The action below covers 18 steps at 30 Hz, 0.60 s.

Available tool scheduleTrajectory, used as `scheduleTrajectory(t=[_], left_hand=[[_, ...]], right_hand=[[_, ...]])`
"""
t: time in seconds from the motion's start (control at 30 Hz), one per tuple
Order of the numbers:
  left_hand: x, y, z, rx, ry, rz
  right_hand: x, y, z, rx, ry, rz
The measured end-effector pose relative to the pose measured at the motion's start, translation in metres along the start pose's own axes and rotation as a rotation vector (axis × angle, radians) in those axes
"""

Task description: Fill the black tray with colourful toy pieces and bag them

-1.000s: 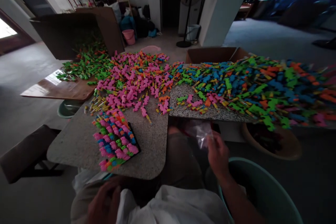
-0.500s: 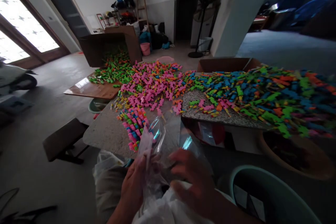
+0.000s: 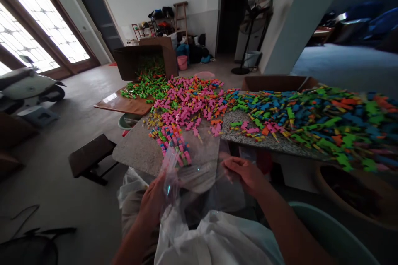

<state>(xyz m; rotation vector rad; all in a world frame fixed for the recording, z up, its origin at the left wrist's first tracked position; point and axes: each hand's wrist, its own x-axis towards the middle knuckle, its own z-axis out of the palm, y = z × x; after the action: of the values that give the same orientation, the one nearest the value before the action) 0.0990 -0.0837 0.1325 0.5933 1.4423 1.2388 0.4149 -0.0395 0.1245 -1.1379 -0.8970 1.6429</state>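
Observation:
My left hand (image 3: 154, 194) is closed on the left side of a clear plastic bag (image 3: 199, 174). At the other side my right hand (image 3: 244, 174) pinches the film between thumb and fingers, so the bag is stretched between both hands above my lap. Just beyond it, a neat group of small multicoloured plastic pieces (image 3: 174, 143) lies in rows on the stone tabletop (image 3: 133, 149). Behind them spreads a loose heap of pink pieces (image 3: 189, 105), some with yellow pencil-like ends. White thin material (image 3: 214, 238) covers my lap.
A granite-topped table (image 3: 239, 120) to the right carries a big heap of blue, green and orange pieces (image 3: 311, 120). A tipped cardboard box (image 3: 171, 56) spills green pieces onto a wooden board (image 3: 124, 103). A stool (image 3: 91, 153) stands left, a green tub (image 3: 323, 219) right.
My right hand has moved right, away from my left, drawing the film out between them. The view has shifted slightly, and the rows of pieces show more fully.

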Motion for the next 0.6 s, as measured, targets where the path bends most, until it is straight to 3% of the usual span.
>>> scheduleTrajectory(t=[0.17,0.3,0.37,0.47,0.6], left_hand=[[-0.001,-0.001,0.015,-0.137,-0.179,-0.093],[0.004,-0.007,0.030,-0.125,-0.188,-0.109],[0.008,-0.011,0.035,-0.046,-0.239,-0.053],[0.006,-0.013,0.043,0.182,-0.310,0.247],[-0.025,0.000,0.061,0.455,-0.210,0.804]], right_hand=[[-0.015,0.000,-0.011,0.010,0.019,0.012],[-0.022,-0.001,-0.017,0.030,0.052,-0.015],[-0.026,-0.004,-0.023,0.016,0.088,-0.078],[-0.036,-0.010,-0.037,-0.049,0.199,-0.302],[-0.066,-0.018,-0.041,-0.331,0.332,-0.552]])
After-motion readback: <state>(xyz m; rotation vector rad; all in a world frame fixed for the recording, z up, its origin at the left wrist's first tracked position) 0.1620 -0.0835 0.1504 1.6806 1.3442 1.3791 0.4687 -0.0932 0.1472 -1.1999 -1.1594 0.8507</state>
